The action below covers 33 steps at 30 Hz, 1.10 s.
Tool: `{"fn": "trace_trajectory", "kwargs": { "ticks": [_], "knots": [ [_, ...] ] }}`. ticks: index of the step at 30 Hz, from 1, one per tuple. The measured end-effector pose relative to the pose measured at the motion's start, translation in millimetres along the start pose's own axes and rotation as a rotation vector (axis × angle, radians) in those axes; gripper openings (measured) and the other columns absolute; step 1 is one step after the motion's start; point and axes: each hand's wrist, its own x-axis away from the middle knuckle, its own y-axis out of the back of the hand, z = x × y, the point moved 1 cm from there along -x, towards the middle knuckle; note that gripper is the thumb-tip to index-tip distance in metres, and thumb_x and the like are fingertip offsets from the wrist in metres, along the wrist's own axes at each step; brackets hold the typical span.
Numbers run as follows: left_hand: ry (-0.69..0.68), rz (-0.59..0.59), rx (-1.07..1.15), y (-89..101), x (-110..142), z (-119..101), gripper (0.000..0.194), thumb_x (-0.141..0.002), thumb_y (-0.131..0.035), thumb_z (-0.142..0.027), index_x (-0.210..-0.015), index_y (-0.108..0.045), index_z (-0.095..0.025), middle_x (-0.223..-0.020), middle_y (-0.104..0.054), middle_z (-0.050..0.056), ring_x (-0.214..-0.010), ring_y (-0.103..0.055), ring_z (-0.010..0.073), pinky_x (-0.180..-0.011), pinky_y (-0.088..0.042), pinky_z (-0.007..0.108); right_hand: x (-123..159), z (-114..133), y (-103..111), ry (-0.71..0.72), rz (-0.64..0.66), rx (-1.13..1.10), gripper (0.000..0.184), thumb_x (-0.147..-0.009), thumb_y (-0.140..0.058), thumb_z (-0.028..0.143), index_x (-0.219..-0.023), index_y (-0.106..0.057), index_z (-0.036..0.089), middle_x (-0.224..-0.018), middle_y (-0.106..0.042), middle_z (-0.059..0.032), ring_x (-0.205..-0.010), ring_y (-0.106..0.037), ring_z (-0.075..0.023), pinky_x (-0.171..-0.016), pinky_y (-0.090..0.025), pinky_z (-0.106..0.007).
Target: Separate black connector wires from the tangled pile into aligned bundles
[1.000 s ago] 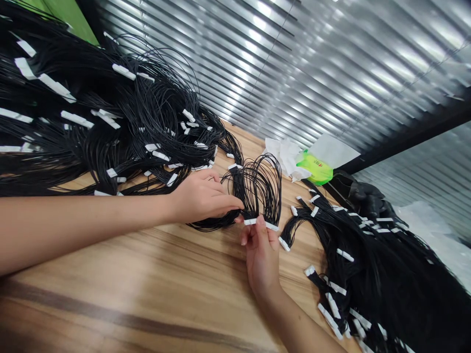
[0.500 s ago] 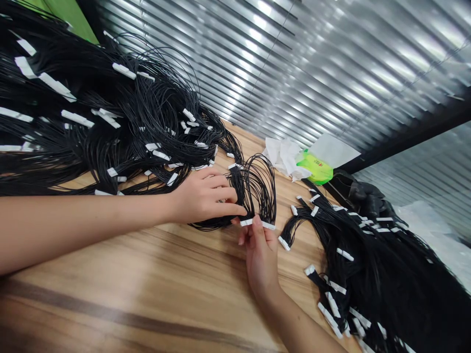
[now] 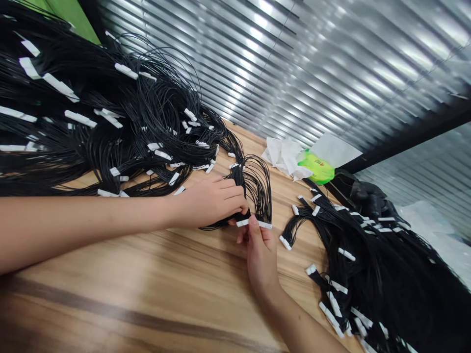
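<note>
My right hand (image 3: 259,250) pinches a long white connector (image 3: 265,225) between thumb and fingers. A fan of thin black wires (image 3: 262,189) rises from that connector and loops over toward the back. Just left of it, my left hand (image 3: 213,202) has its fingers curled round some of the wires close to the connector. Its fingertips are partly hidden among the wires. Behind my left hand lies a big heap of black wire harnesses (image 3: 158,113) with many white connectors.
A second pile of black harnesses (image 3: 382,274) covers the right side of the wooden table (image 3: 154,284). Crumpled white paper (image 3: 282,156) and a bright green packet (image 3: 317,167) lie at the back, before a ribbed metallic wall (image 3: 279,73).
My left hand has shifted slightly right, and its stretched forefinger has curled in round the wires by the connector. My right hand keeps its pinch nearly in place.
</note>
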Motion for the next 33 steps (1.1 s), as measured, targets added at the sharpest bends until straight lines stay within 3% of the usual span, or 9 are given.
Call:
{"fn": "trace_trajectory", "kwargs": {
  "ticks": [3,8,16,18,21,26,28,33],
  "knots": [
    [0.061,0.084,0.071,0.0,-2,-2,0.017,-0.096,-0.045,-0.025,-0.091,-0.060,-0.019,-0.086,-0.063,0.001,-0.079,-0.055,0.0155,-0.069,-0.036,0.028,0,-1,1,0.003,-0.005,0.001,0.038,-0.081,-0.061,0.053,-0.066,-0.059,0.018,-0.057,-0.056,0.0021,-0.054,-0.046,-0.0118,-0.057,-0.038,-0.027],
    [0.099,0.112,0.086,1.2,-2,-3,0.017,-0.095,-0.047,-0.030,-0.090,-0.059,-0.018,-0.083,-0.059,0.001,-0.077,-0.056,0.0149,-0.063,-0.035,0.026,0,0,0,-0.006,-0.012,-0.017,0.037,-0.079,-0.064,0.053,-0.067,-0.058,0.018,-0.057,-0.057,0.0022,-0.054,-0.045,-0.0114,-0.056,-0.038,-0.026],
    [0.002,0.007,-0.145,-0.1,-1,-3,0.020,-0.093,-0.048,-0.031,-0.081,-0.056,-0.016,-0.082,-0.059,0.004,-0.075,-0.052,0.0187,-0.068,-0.035,0.032,0,2,-1,-0.015,-0.043,-0.030,0.040,-0.075,-0.067,0.055,-0.064,-0.055,0.019,-0.054,-0.053,0.0034,-0.052,-0.045,-0.0112,-0.056,-0.037,-0.027],
    [-0.052,-0.094,-0.200,2.4,0,-1,0.028,-0.093,-0.048,-0.038,-0.076,-0.055,-0.017,-0.076,-0.060,0.003,-0.072,-0.052,0.0181,-0.069,-0.035,0.034,-1,3,-1,-0.030,-0.063,-0.057,0.041,-0.072,-0.068,0.056,-0.063,-0.054,0.019,-0.054,-0.053,0.0035,-0.051,-0.044,-0.0109,-0.054,-0.037,-0.027],
    [-0.237,-0.227,-0.132,7.6,3,-1,0.033,-0.092,-0.049,-0.043,-0.069,-0.054,-0.020,-0.067,-0.059,-0.001,-0.065,-0.051,0.0146,-0.069,-0.037,0.033,-2,6,-1,-0.052,-0.099,-0.128,0.040,-0.069,-0.070,0.055,-0.064,-0.054,0.019,-0.056,-0.052,0.0042,-0.050,-0.043,-0.0104,-0.051,-0.034,-0.025],
    [-0.544,-0.172,0.109,8.6,8,-10,0.026,-0.091,-0.052,-0.041,-0.075,-0.064,-0.024,-0.060,-0.059,-0.005,-0.058,-0.052,0.0105,-0.068,-0.044,0.027,-2,10,-3,-0.068,-0.139,-0.196,0.042,-0.069,-0.071,0.053,-0.060,-0.047,0.020,-0.050,-0.046,0.0066,-0.049,-0.040,-0.0097,-0.049,-0.032,-0.024],
    [-0.579,-0.139,0.162,6.1,10,-12,0.022,-0.090,-0.055,-0.039,-0.080,-0.066,-0.024,-0.059,-0.058,-0.004,-0.056,-0.052,0.0108,-0.058,-0.042,0.027,-1,11,-4,-0.059,-0.134,-0.195,0.042,-0.069,-0.071,0.054,-0.059,-0.046,0.021,-0.050,-0.045,0.0070,-0.049,-0.038,-0.0097,-0.049,-0.032,-0.024],
    [-0.506,-0.143,0.189,1.3,12,-12,0.017,-0.089,-0.056,-0.034,-0.082,-0.066,-0.022,-0.058,-0.056,-0.005,-0.052,-0.052,0.0103,-0.047,-0.036,0.028,-1,11,-4,-0.058,-0.134,-0.194,0.043,-0.070,-0.070,0.054,-0.059,-0.046,0.021,-0.050,-0.045,0.0066,-0.049,-0.037,-0.0100,-0.049,-0.031,-0.024]
  ]
}}
